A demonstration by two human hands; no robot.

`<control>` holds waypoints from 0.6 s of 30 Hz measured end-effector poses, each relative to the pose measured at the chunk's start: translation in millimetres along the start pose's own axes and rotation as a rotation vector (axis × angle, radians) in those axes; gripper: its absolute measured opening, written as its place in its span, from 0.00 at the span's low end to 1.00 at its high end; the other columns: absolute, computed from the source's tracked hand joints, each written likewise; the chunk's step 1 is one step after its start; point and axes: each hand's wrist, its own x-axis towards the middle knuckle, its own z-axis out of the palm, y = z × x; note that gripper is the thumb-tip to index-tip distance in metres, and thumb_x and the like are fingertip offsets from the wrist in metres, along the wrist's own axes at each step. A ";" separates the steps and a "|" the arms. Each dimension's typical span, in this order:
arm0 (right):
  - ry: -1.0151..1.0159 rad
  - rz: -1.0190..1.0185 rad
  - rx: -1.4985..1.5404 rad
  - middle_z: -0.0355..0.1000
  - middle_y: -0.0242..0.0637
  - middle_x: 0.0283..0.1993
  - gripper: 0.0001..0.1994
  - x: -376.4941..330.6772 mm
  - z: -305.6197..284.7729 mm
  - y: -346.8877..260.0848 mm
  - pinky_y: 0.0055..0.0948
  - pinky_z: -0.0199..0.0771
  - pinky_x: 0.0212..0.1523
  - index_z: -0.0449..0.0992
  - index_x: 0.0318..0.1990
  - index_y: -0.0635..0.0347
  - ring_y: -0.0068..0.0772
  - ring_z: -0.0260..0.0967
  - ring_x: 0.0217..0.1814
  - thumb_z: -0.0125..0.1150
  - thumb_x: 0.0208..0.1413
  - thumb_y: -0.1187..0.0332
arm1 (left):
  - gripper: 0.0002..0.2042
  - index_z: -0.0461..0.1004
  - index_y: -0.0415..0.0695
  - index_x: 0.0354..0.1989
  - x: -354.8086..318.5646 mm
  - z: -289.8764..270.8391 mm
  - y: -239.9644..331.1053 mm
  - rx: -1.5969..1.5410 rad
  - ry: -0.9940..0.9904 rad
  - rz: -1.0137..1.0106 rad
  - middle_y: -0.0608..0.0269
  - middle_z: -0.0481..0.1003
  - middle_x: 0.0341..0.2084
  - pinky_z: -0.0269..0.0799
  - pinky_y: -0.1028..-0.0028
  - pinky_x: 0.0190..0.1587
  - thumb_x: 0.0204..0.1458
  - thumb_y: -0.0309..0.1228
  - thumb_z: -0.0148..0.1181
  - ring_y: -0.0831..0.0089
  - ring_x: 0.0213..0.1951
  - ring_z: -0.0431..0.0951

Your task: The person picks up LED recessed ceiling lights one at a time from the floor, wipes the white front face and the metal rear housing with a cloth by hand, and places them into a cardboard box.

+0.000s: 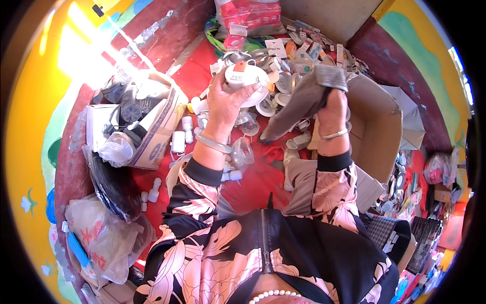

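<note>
Out in front of me, my left hand (223, 104) grips a round white light fitting (255, 81) that carries an orange-and-white label. A dark grey-brown cloth (298, 104) with a lighter ribbed band at its top hangs from my right hand (334, 114), whose fingers are closed round it. The cloth and the fitting are apart. Beneath and beyond both hands lies a heap of white round light fittings (266, 107), partly hidden by the cloth and my hands. White bulbs (188, 129) lie on the red floor covering by my left wrist.
An open carton (162, 129) of dark parts stands at left, above a stuffed plastic bag (109, 238). To the right is a large open cardboard box (377, 109). Small packages (316, 50) pile up at the far wall. More goods (405, 182) crowd the right side.
</note>
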 end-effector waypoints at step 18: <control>-0.194 -0.184 -0.028 0.72 0.34 0.42 0.09 -17.7 26.7 38.5 0.29 0.71 0.46 0.72 0.43 0.59 0.28 0.70 0.43 0.57 0.55 0.70 | 0.26 0.71 0.45 0.45 -23.0 18.6 -5.1 0.375 -0.065 0.119 0.59 0.73 0.41 0.66 0.70 0.51 0.32 0.26 0.71 0.66 0.48 0.70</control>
